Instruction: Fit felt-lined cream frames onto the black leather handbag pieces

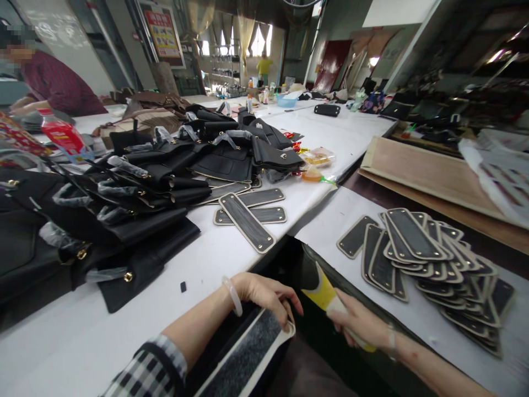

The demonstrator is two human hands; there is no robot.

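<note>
My left hand (268, 298), with a pale bangle on its wrist, is closed over the near corner of a dark bag piece (243, 353) with a grey fuzzy face and pale edges. My right hand (351, 317) grips a yellow-and-white tool (320, 292); its exact kind cannot be made out. The tool is apart from the bag piece, over a dark gap between the tables. On the left table, crossed dark base panels (248, 223) with pale rims and metal studs lie beyond my left hand. A heap of similar panels (417, 237) lies to the right.
Many black handbags (157, 220) with wrapped handles cover the left table. A red-labelled bottle (61, 132), snack packets (318, 157) and a blue basin (287, 101) stand farther off. A brown board (430, 176) lies at right. A person (61, 85) in dark red leans over at far left.
</note>
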